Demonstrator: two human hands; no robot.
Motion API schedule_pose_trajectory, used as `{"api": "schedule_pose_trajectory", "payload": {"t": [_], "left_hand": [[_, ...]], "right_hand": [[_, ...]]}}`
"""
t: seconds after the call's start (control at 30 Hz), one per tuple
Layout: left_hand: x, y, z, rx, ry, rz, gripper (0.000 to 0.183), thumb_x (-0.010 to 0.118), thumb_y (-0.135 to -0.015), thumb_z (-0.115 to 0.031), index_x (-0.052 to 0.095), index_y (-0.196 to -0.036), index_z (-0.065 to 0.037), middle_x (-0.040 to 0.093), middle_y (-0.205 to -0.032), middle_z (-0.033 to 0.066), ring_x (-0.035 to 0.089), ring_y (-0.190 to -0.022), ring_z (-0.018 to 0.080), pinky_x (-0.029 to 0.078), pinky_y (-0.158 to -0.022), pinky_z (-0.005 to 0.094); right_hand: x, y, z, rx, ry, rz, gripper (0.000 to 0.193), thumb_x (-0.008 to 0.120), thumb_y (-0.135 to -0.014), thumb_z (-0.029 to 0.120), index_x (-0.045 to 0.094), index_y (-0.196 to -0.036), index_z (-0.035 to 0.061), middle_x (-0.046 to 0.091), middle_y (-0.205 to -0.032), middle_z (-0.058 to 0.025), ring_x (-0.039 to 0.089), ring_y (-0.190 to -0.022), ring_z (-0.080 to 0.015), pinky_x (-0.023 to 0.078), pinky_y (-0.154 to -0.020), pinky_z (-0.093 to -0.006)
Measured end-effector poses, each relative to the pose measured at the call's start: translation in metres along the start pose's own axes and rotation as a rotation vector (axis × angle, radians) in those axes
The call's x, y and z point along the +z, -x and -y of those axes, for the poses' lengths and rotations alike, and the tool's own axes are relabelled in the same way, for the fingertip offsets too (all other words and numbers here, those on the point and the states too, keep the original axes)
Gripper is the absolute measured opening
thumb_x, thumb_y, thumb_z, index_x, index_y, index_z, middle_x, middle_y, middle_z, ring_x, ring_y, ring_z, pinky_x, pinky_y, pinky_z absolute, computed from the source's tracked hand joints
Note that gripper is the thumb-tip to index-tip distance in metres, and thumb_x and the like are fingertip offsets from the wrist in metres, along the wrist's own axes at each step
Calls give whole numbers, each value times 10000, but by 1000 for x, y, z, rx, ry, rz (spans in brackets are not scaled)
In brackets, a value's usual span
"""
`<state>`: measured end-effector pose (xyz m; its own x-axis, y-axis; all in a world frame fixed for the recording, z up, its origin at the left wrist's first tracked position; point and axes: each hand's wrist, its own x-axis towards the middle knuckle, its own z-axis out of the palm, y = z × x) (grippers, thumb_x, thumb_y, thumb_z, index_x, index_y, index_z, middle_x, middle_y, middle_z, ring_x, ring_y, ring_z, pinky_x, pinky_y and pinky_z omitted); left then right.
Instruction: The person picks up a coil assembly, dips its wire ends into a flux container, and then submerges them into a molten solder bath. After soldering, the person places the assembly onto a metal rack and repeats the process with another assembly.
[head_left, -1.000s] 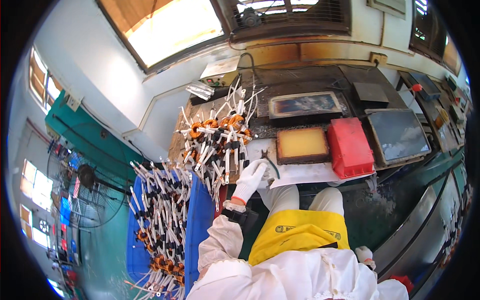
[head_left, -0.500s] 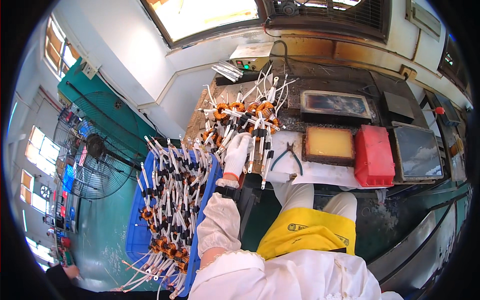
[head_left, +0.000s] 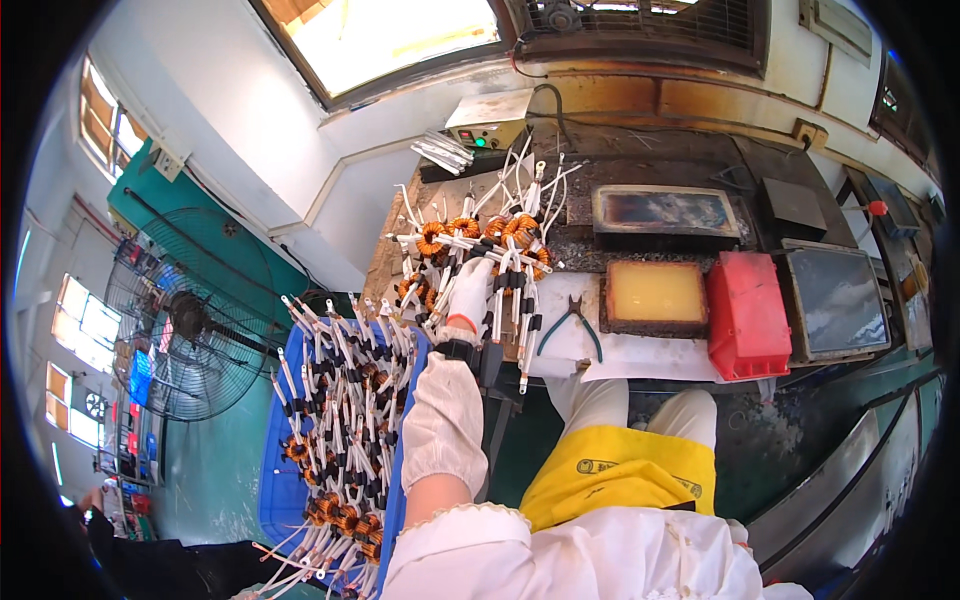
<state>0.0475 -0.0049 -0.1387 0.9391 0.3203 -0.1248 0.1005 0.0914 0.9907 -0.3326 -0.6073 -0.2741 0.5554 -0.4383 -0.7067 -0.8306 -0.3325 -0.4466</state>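
Observation:
My left hand, in a white glove with a dark band at the wrist, reaches in among a heap of copper-wound ring coils on the bench. These coils have white leads with metal lugs and black sleeves. My fingertips touch or lie just beside the leads; coils and leads partly hide them, so their grip is unclear. Below and left of that forearm stands a blue crate packed with more such coils, lugs pointing up. My right hand does not show.
Teal-handled cutters lie on white paper right of the heap. Beyond are a tray of yellow material, a dark-surfaced tray, a red bin and a control box with a green light. A large fan stands left.
My left hand has moved a little farther forward into the heap of coils. The whole view has shifted slightly; coils, crate and cutters keep their places.

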Motion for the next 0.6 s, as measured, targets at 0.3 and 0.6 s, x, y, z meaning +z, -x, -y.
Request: {"api": "schedule_pose_trajectory", "payload": {"t": [0.3, 0.6], "left_hand": [[1, -56, 20, -309, 563, -44, 341, 587, -916, -261, 551, -1166, -31, 601, -1158, 150, 579, -1050, 279, 478, -882, 363], [30, -18, -18, -70, -721, 23, 526, 614, -821, -440, 588, -1121, -9, 663, -984, 146, 646, -890, 259, 490, -809, 351]], "right_hand": [[16, -81, -117, 173, -40, 72, 255, 552, -872, 174, 641, -1027, -7, 680, -862, -126, 667, -728, -227, 549, -653, -335], [2, 6, 4, 15, 69, -29, 245, 554, -851, 188, 658, -962, -4, 671, -769, -105, 640, -630, -195, 533, -576, -313]]}}
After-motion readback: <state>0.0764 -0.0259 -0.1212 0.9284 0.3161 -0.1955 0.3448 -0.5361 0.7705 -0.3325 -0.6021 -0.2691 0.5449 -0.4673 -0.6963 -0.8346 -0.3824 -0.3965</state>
